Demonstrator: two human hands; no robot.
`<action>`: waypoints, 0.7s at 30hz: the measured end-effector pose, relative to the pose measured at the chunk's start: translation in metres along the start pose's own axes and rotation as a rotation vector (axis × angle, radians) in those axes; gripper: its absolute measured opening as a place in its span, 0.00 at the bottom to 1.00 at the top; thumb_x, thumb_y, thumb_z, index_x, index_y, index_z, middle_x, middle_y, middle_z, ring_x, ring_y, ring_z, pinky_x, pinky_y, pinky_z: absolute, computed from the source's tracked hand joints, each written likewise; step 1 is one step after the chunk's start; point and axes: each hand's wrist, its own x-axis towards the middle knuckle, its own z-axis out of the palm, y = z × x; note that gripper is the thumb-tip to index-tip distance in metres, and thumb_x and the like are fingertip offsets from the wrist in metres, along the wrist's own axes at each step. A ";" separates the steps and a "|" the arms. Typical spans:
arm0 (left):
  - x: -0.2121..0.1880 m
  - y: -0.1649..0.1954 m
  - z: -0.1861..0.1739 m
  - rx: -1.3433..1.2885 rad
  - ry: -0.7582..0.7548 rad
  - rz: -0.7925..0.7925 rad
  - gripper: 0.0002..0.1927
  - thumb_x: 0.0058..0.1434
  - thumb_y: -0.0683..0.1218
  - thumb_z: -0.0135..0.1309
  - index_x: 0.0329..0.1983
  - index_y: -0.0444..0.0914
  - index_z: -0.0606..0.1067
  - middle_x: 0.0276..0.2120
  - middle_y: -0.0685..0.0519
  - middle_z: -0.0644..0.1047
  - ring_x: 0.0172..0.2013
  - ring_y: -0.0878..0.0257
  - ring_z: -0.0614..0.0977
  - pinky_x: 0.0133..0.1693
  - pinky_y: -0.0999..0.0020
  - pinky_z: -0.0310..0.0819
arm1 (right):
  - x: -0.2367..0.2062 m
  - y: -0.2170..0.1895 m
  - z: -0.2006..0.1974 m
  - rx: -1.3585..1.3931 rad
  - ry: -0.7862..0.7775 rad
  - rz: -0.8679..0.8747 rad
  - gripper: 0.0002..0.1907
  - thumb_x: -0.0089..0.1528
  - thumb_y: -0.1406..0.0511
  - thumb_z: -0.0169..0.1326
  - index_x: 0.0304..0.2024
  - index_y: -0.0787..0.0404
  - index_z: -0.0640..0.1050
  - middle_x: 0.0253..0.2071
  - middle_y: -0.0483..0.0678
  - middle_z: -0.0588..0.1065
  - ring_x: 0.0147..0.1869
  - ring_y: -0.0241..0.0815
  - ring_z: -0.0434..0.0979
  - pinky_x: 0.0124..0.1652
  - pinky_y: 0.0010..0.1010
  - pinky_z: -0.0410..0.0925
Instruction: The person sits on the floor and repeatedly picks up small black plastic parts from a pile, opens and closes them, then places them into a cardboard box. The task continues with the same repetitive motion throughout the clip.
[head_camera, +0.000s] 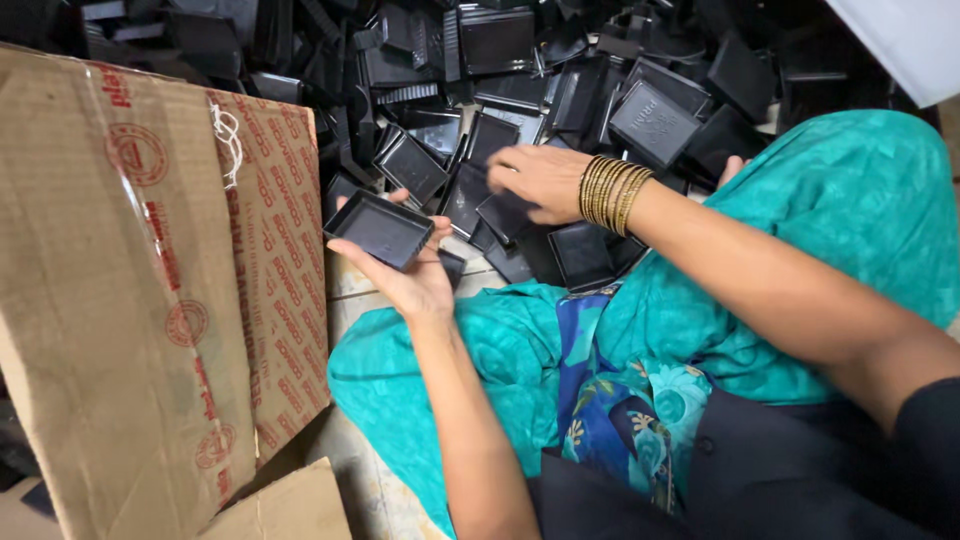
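My left hand is palm up and holds a shallow black rectangular plastic tray by its near edge. My right hand, with several gold bangles on the wrist, reaches over the pile and its fingers rest on another black tray. Both hands hover just above a heap of black trays spread over the floor in front of my knees.
A large brown cardboard box with red print and clear tape stands at the left, its flap open toward me. My teal garment covers my lap and knees. A pale panel shows at the top right. Tiled floor lies by the box.
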 end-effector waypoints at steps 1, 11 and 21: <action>0.001 0.005 0.001 0.007 -0.032 -0.001 0.33 0.71 0.69 0.37 0.70 0.47 0.59 0.47 0.43 0.78 0.31 0.50 0.83 0.34 0.57 0.82 | 0.001 0.005 0.007 -0.060 -0.119 0.077 0.33 0.44 0.70 0.66 0.51 0.57 0.70 0.52 0.53 0.70 0.58 0.55 0.73 0.53 0.44 0.69; -0.002 -0.014 0.007 -0.019 0.090 -0.095 0.32 0.73 0.65 0.39 0.75 0.46 0.60 0.54 0.46 0.77 0.46 0.56 0.81 0.48 0.59 0.78 | 0.001 0.002 0.006 0.044 0.091 0.109 0.34 0.49 0.60 0.69 0.54 0.59 0.69 0.47 0.55 0.73 0.53 0.56 0.77 0.50 0.45 0.71; -0.019 -0.042 0.030 0.148 -0.069 -0.068 0.28 0.77 0.62 0.36 0.74 0.44 0.59 0.64 0.46 0.69 0.61 0.55 0.75 0.61 0.59 0.73 | -0.005 -0.053 -0.009 0.723 0.297 0.307 0.38 0.60 0.58 0.63 0.70 0.58 0.64 0.51 0.59 0.79 0.54 0.49 0.84 0.51 0.37 0.77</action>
